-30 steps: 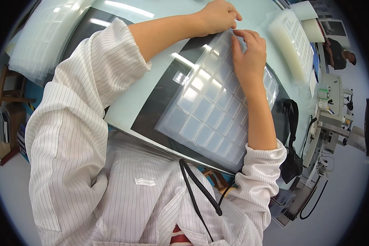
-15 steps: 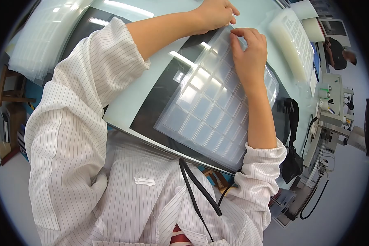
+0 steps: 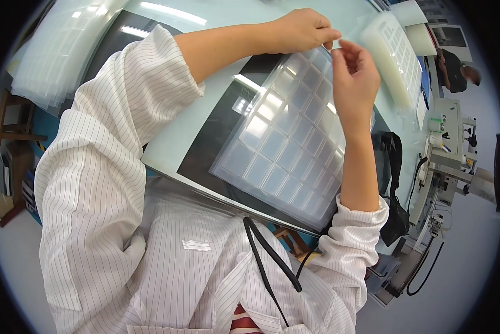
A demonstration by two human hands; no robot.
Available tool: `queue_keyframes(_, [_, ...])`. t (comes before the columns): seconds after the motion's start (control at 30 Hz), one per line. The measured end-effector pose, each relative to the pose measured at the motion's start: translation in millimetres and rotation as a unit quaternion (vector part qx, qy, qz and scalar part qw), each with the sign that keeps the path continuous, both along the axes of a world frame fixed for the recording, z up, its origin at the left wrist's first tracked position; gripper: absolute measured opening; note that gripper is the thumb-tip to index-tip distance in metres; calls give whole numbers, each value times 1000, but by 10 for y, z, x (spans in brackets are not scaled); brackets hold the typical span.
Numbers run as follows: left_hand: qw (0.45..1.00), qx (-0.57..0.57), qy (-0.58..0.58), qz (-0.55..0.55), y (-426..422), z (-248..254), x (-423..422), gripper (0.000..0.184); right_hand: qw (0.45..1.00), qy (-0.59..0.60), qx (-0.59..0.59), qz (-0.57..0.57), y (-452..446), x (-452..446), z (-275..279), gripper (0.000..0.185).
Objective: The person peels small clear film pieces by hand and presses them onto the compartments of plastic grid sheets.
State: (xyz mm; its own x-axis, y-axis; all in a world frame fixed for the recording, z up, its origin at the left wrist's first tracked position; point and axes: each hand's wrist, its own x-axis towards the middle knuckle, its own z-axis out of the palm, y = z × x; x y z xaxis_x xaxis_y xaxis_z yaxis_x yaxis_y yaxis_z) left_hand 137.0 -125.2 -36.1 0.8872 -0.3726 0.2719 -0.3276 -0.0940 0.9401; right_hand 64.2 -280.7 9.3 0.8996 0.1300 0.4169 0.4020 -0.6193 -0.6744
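Note:
A clear plastic sheet (image 3: 278,156) with a grid of rectangular pockets lies slantwise on a dark board (image 3: 205,150) in front of me. It seems to be more than one layer. My left hand (image 3: 305,30) is over the sheet's far corner, with thumb and fingers pinched together. Beside it, my right hand (image 3: 357,75) is closed in a pinch too, and the fingertips of both hands nearly meet. A small pale bit shows between them; whether it is the sheet's corner or a separate piece I cannot tell. My right hand and forearm hide part of the sheet's right side.
A thick stack of similar gridded sheets (image 3: 392,58) stands at the far right, near white rolls (image 3: 410,13). More clear sheets (image 3: 55,61) are piled at the far left. A black strap (image 3: 393,161) lies right of the board. Another person (image 3: 454,71) is in the background.
Both hands have shifted right, and my right hand has come off the sheet's surface to meet my left fingertips at the far corner. The sheet has barely moved.

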Motion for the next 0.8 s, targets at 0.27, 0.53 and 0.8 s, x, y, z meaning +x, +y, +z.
queue_keyframes(0.27, [990, -76, 122, 13, 29, -4, -40, 37, 964, -137, -223, 43, 137, -336, -221, 13])
queue_keyframes(0.53, [987, -75, 142, 16, 47, 160, -167, 29, 972, -158, -172, 26, 98, -247, -329, 12])
queue_keyframes(0.8, [979, -78, 186, 0, 32, 150, -172, 24, 973, -165, -157, 22, 64, -242, -336, 12])
